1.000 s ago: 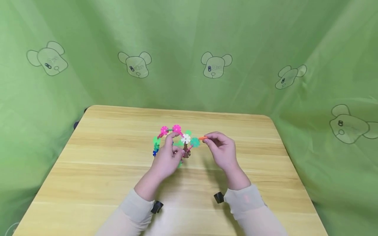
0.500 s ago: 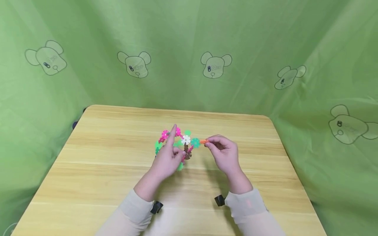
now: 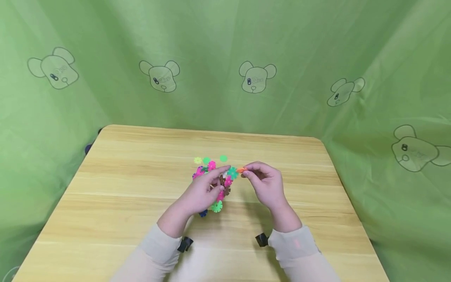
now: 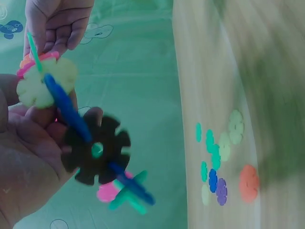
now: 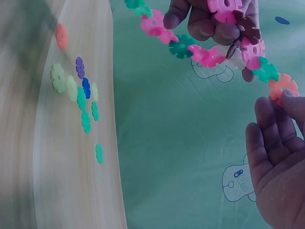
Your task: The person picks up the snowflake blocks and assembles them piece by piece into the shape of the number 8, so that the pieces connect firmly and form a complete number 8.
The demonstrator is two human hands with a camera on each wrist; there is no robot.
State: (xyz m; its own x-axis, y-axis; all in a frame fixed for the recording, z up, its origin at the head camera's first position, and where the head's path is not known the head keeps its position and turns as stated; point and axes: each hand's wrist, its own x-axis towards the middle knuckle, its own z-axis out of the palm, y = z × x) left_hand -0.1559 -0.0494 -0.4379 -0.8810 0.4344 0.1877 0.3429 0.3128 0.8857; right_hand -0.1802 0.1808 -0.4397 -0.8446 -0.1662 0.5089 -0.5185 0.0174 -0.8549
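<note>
Snowflake discs in pink, teal, brown, blue and green are slotted together into a curved chain. My left hand [image 3: 201, 194] grips this chain over the table, fingers among the discs; in the left wrist view a dark disc [image 4: 78, 145] and a blue disc [image 4: 64, 102] seen edge-on hang beside the palm. At the chain's right end, my right hand [image 3: 267, 183] pinches an orange disc [image 3: 241, 170] between thumb and forefinger. That orange disc meets the teal disc [image 3: 233, 172]; how deep it sits in the slot I cannot tell. My left forefinger reaches to the teal disc's edge.
Several loose discs lie on the wooden table [image 3: 134, 219] beyond the chain, among them a green disc [image 3: 223, 158], a purple disc [image 4: 221, 192] and an orange-red disc [image 4: 249, 183]. A green curtain [image 3: 218, 105] hangs behind the table.
The left forefinger lifted, then came down toward the teal disc. The chain has turned, its far loop dropping nearer and uncovering loose discs behind. The right hand keeps its pinch, almost still.
</note>
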